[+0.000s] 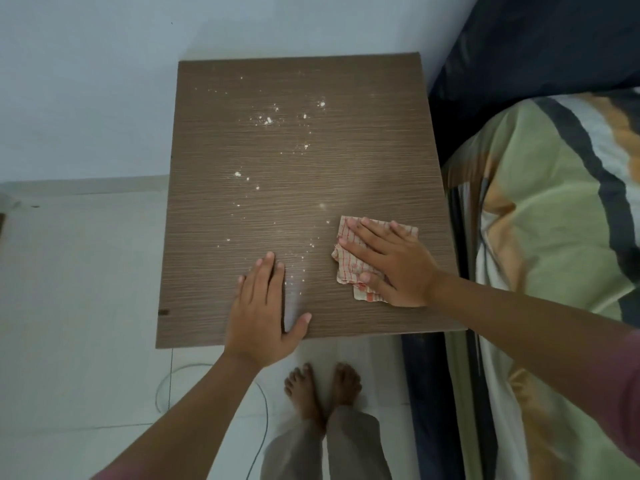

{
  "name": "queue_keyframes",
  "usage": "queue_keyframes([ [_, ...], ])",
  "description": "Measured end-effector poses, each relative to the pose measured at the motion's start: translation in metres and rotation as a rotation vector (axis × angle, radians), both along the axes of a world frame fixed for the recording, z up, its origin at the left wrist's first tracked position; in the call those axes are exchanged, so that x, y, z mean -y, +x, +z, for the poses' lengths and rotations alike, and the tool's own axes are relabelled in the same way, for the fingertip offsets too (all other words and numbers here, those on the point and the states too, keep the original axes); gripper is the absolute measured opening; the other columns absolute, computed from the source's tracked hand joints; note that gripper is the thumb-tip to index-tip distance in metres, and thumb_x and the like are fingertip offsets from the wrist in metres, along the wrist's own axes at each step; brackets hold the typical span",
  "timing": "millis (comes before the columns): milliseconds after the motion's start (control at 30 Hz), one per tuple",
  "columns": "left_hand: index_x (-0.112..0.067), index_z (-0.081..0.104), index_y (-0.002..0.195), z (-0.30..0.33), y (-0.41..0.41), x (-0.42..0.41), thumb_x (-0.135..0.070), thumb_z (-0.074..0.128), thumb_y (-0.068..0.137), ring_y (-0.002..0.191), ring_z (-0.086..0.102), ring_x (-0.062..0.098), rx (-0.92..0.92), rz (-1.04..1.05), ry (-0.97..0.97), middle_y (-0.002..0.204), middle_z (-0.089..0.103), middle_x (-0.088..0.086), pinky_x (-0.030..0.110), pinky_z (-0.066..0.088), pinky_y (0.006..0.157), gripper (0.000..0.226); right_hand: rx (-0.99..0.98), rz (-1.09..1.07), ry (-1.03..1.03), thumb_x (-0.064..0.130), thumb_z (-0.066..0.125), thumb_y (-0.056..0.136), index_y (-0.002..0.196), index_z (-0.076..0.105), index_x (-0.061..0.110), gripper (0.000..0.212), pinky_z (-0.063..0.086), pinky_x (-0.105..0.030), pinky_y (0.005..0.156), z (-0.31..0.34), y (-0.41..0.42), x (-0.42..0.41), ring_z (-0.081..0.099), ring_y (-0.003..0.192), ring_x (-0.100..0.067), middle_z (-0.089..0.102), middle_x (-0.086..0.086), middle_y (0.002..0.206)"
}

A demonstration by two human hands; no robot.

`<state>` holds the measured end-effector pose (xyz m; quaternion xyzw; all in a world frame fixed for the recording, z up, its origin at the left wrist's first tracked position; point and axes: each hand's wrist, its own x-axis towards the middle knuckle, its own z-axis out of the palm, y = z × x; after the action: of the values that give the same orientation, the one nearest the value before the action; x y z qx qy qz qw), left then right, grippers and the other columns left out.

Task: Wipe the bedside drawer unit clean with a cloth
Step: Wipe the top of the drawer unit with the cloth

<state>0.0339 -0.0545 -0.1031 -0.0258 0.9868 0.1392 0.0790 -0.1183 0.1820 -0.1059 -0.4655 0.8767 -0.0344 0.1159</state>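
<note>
The bedside drawer unit [363,161] shows its brown wood-grain top from above. White crumbs and powder [266,120] are scattered over the far and middle parts of it. My right hand [394,265] lies flat, fingers spread, pressing a folded cream cloth with red checks [349,261] onto the top near the front right. My left hand [261,313] rests flat on the front edge of the top, left of the cloth, holding nothing.
A bed [554,237] with a green, orange and dark patterned cover stands tight against the unit's right side. A pale wall [86,98] rises behind. My bare feet [322,389] stand on the white tiled floor, where a thin cable [166,382] loops at the left.
</note>
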Motion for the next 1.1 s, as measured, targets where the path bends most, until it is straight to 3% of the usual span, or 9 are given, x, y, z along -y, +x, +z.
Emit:
queue_keyframes([
  [167, 0.000, 0.033, 0.138, -0.002, 0.002, -0.001, -0.057, 0.049, 0.079, 0.138, 0.024, 0.031, -0.033, 0.003, -0.009, 0.150, 0.026, 0.017, 0.052, 0.025, 0.110, 0.084, -0.007, 0.006, -0.015, 0.048, 0.027, 0.094, 0.149, 0.017, 0.028, 0.059, 0.010, -0.045, 0.113, -0.002, 0.019, -0.002, 0.009, 0.145, -0.021, 0.010, -0.003, 0.157],
  [733, -0.003, 0.029, 0.140, -0.003, 0.004, -0.005, -0.060, 0.041, 0.079, 0.137, 0.025, 0.034, -0.068, 0.026, -0.066, 0.149, 0.026, 0.018, 0.054, 0.022, 0.109, 0.084, -0.019, 0.007, -0.140, 0.042, 0.031, 0.093, 0.144, 0.032, 0.025, 0.053, 0.021, -0.049, 0.110, -0.005, 0.074, -0.005, 0.023, 0.142, -0.024, 0.026, -0.005, 0.154],
  [1100, -0.002, 0.029, 0.139, -0.007, 0.005, -0.004, -0.060, 0.038, 0.080, 0.137, 0.023, 0.033, -0.110, 0.002, -0.078, 0.149, 0.025, 0.018, 0.053, 0.020, 0.110, 0.084, -0.023, -0.045, -0.180, 0.036, 0.033, 0.093, 0.143, 0.036, 0.025, 0.050, 0.012, -0.041, 0.112, -0.009, 0.094, -0.004, 0.022, 0.142, -0.020, 0.027, -0.002, 0.153],
])
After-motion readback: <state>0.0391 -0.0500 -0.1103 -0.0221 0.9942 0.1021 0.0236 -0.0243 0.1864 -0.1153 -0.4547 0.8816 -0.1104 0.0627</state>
